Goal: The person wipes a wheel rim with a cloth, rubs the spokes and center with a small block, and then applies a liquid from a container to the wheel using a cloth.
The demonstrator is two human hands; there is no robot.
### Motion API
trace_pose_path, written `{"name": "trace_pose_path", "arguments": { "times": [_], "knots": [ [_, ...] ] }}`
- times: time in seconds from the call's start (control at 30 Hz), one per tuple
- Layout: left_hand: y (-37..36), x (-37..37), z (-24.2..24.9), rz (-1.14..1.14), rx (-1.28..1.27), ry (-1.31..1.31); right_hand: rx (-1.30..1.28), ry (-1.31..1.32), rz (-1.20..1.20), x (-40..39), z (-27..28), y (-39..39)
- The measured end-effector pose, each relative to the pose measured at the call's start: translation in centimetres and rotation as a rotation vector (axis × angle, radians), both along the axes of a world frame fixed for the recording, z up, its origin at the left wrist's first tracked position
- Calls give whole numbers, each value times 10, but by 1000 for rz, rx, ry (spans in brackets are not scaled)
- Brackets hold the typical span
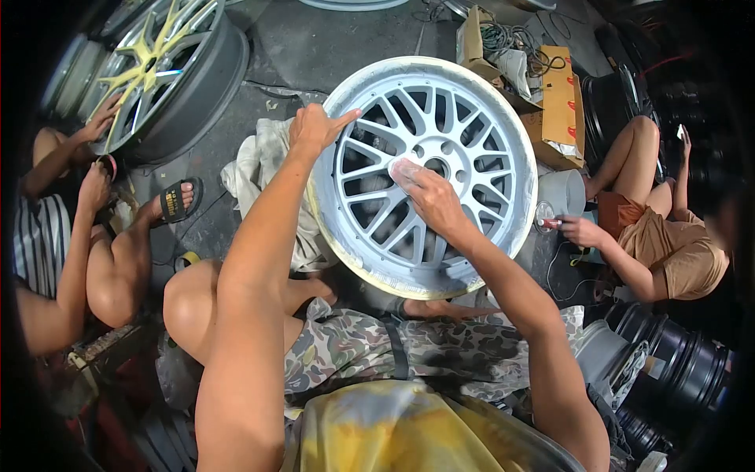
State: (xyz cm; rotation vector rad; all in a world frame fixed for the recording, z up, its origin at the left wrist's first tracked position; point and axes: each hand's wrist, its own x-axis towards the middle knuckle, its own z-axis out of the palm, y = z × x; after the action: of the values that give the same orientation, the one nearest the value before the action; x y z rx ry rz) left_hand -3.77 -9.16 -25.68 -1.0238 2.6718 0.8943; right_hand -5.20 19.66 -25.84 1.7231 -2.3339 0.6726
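In front of me lies a grey, many-spoked wheel rim [431, 106] with dusty whitish patches and masking tape around its outer lip. My left hand [313, 130] grips the lip at the upper left, its thumb stretched over the face and the other fingers curled at the outer edge. A pale pink, dust-covered pad [403, 171] is pinched in my right hand [434, 200], which presses it against the spokes just left of the centre hole. My right fingers hide part of the pad and the spokes beneath.
A crumpled light cloth [263, 169] lies left of the rim. At upper left, a person [98, 185] handles another wheel [212, 86] with yellow-coated spokes. Cardboard boxes [560, 118] stand behind on the right. Another person [649, 228] sits at right holding a small item near a clear cup [544, 214].
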Motion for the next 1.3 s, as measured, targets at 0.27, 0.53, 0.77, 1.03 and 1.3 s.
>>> {"name": "trace_pose_path", "arguments": {
  "times": [0.27,0.53,0.77,1.03,1.3],
  "knots": [
    [0,0,-4,-17,-16,78,-73,-67,-115,-19,-21,-10],
    [1,1,-2,-13,-12,39,101,-13,-378,-73,6,46],
    [4,1,-1,3,-81,49,117,-123,-533,33,-1,103],
    [20,14,-16,-149,-444,798,-152,-525,-536,59,35,89],
    [105,33,-14,-589,-329,768,-75,-94,-769,-43,27,94]
  ]
}}
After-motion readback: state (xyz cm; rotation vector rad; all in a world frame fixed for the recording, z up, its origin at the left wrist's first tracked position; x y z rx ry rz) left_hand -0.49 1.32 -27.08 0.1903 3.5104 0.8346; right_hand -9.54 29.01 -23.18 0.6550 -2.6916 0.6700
